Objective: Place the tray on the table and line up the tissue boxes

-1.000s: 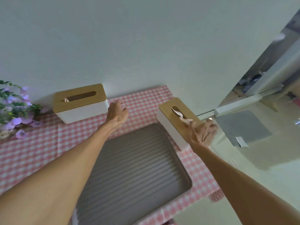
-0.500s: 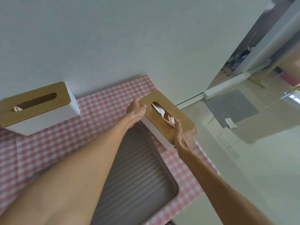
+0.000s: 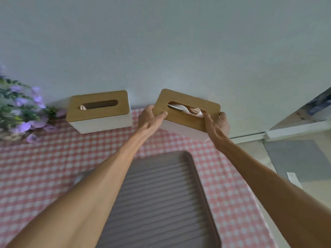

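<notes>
My left hand [image 3: 149,120] grips the left end of the right tissue box [image 3: 186,111], thumb laid on the wooden lid and the fingers curled round the end out of my sight, so it is closed on the box rather than spread. My right hand [image 3: 217,125] clamps the opposite end at about 3 o'clock from the left one, thumb on the lid near the slot where a crumpled tissue [image 3: 189,110] sticks up, fingers wrapped over the far corner. The box sits tilted between them, its right end lower, close to the wall [image 3: 161,42]; whether its base touches the checked cloth [image 3: 44,167] I cannot tell. At 9 o'clock from it, just beside and apart, the left tissue box [image 3: 98,109] rests on the cloth against the wall, purple flowers [image 3: 23,111] further out the same way. The grey ribbed tray [image 3: 161,194] lies flat on the cloth at 6 o'clock, under my forearms.
</notes>
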